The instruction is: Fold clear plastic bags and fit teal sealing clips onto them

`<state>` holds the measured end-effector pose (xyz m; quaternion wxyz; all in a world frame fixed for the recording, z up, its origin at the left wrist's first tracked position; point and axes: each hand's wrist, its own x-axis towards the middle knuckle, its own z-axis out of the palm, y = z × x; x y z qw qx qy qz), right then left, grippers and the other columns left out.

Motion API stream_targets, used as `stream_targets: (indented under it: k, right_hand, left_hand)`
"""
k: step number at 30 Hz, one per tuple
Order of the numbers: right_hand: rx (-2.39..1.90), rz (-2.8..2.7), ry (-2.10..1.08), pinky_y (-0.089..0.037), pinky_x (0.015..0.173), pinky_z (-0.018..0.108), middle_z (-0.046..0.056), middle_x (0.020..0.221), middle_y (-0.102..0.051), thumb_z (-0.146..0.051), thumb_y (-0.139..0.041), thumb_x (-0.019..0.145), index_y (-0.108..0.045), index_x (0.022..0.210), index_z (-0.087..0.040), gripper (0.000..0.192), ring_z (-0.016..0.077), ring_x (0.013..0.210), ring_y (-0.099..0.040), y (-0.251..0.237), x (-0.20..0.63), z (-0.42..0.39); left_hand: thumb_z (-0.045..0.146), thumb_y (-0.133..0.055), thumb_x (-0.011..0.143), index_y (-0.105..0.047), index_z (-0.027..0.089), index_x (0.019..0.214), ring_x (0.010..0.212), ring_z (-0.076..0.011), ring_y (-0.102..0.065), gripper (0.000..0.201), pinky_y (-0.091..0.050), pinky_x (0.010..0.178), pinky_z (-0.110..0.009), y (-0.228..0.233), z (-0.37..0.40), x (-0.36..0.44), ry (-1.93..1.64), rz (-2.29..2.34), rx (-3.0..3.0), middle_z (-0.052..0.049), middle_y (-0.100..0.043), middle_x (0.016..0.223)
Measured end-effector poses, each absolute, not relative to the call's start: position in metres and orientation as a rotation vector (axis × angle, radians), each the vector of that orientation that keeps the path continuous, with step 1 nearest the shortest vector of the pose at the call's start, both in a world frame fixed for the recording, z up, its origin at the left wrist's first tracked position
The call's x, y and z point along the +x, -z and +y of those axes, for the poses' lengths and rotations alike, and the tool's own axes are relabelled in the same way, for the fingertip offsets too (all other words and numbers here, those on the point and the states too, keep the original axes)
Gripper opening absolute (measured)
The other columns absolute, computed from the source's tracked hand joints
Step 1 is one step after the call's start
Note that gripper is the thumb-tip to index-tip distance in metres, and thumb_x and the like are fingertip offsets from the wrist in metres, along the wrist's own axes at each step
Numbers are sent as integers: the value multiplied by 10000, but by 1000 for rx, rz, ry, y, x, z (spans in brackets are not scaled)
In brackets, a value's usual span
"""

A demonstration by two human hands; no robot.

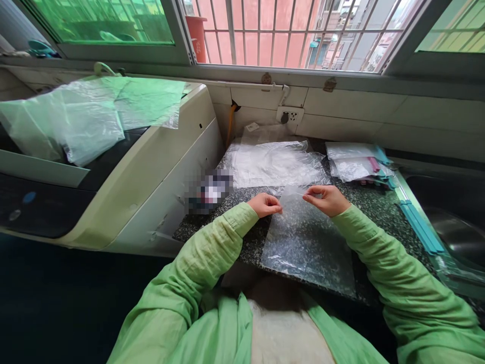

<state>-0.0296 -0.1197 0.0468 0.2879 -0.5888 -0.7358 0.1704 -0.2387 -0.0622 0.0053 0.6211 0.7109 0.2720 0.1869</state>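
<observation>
With my left hand [264,205] and right hand [326,198] each pinching the top edge of the clear bag [308,237] lying on the counter [379,207], I reckon the slippery film could slide free.

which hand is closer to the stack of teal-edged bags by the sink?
Right. The right hand pinches the clear bag's top edge, just left of and below the stack. The left hand pinches the same edge, farther left.
</observation>
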Motion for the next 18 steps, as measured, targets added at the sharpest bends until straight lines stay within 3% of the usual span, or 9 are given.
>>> stream_targets:
  k: [18]
  right_hand:
    - [-1562, -2033, -455, -372, 539, 225, 25, 546, -567, -356, -489, 708, -603, 602, -142, 265, 112, 535, -468, -43, -39, -126]
  left_hand:
    - [363, -686, 558, -646, 79, 602, 546, -71, -493, 290, -360, 575, -189, -13, -53, -251, -240, 612, 1665, -16, -612, 560]
